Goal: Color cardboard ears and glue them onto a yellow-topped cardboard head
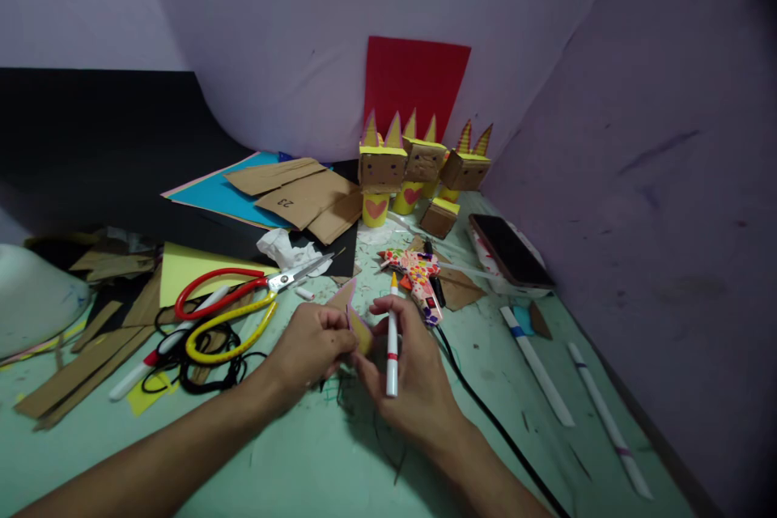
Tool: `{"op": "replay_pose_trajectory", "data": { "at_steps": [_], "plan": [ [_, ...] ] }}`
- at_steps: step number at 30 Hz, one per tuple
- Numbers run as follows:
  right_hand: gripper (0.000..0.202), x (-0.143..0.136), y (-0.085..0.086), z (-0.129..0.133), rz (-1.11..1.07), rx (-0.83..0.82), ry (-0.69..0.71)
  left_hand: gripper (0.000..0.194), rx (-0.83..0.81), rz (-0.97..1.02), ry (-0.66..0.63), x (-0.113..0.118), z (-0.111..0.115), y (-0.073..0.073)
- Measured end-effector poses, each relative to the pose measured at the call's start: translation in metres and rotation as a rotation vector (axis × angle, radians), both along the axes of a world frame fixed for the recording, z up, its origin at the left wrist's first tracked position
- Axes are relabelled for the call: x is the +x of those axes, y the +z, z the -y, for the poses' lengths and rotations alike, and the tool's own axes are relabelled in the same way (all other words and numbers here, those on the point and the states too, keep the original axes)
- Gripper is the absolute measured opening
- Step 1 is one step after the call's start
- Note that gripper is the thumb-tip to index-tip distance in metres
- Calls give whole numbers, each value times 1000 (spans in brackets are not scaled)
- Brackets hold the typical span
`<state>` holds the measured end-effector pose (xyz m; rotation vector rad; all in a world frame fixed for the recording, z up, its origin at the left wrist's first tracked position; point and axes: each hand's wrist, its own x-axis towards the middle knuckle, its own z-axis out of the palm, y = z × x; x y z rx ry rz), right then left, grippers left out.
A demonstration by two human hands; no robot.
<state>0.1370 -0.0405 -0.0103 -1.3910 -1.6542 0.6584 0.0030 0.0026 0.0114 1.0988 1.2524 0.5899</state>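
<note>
Over the middle of the green table, my left hand (312, 344) is closed, its fingers pinching small pointed pieces of cardboard (361, 333) with pinkish-purple edges. My right hand (413, 372) holds a white marker (392, 352) with a yellow-orange tip and a red band, tip up between thumb and fingers. The fingertips of this hand are also close to the cardboard pieces; whether they press on them is partly hidden. Just beyond lies a floral-patterned glue gun (418, 275), its black cord running toward the front right.
Scissors (267, 283) with red and yellow handles lie left, over black cord (210, 364). Cardboard box-headed figures (382, 170) stand at the back before a red sheet (413, 81). A phone (513, 251) and white markers (537, 368) lie right; cardboard sheets (303, 194) lie back left.
</note>
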Motion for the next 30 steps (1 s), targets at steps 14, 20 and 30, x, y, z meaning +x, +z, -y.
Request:
{"op": "replay_pose_trajectory", "data": {
  "at_steps": [14, 20, 30],
  "plan": [
    [38, 14, -2, -4, -388, 35, -201, 16, 3, -45, -2, -13, -18, -4],
    [30, 5, -9, -1, -315, 145, -151, 15, 16, -38, -37, -14, -18, -5],
    [26, 2, -13, -2, -235, 168, -93, 13, -1, -7, -71, -14, -19, -5]
  ]
}}
